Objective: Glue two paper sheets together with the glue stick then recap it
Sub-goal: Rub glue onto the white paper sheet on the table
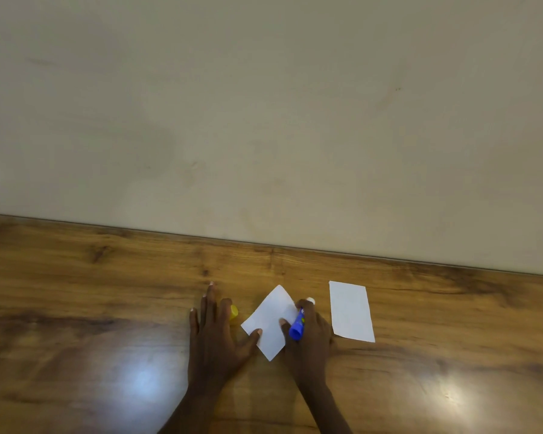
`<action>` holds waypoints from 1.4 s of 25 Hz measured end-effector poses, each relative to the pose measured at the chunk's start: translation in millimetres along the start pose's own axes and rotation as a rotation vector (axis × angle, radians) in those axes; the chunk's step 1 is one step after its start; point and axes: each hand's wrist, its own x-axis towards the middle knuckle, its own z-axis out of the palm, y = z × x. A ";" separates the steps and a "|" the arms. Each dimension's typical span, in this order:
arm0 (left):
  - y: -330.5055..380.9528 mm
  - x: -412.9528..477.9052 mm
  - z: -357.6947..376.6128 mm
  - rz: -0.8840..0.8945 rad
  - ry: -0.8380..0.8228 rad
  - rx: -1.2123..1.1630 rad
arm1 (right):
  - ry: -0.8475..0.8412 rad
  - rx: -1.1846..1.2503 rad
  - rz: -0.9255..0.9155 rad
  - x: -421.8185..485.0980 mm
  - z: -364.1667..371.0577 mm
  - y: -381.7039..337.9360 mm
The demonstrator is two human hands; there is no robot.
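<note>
Paper sheet (271, 317) lies tilted on the wooden tabletop (76, 308), with a second sheet (351, 311) apart to its right. The left hand (215, 333) lies flat, fingers spread, thumb pressing the tilted sheet. The right hand (314, 330) grips the blue glue stick (297, 327) at its right edge; the label is unreadable. A yellow cap (234, 311) sits beside the left fingers.

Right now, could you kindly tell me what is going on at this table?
A person is gluing paper at a wooden table. The left hand lies flat, its thumb pressing a tilted white sheet, while the right hand grips a blue glue stick at that sheet's right edge. A yellow cap lies on the table by the left fingers. A second white sheet lies apart on the right, untouched.
</note>
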 end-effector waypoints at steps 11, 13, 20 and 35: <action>-1.1 -0.6 0.9 -0.004 -0.030 -0.020 | 0.229 0.586 0.315 -11.7 8.7 -6.5; -1.1 -1.6 -0.2 -0.009 -0.029 -0.042 | 0.244 0.564 0.297 -10.5 6.2 -7.6; 0.1 -3.0 -3.6 -0.010 -0.034 -0.086 | -0.123 0.155 -0.108 18.5 -35.2 -5.6; -1.0 -3.0 -1.9 -0.008 -0.035 -0.045 | -0.305 0.301 -0.266 16.8 -14.3 -16.3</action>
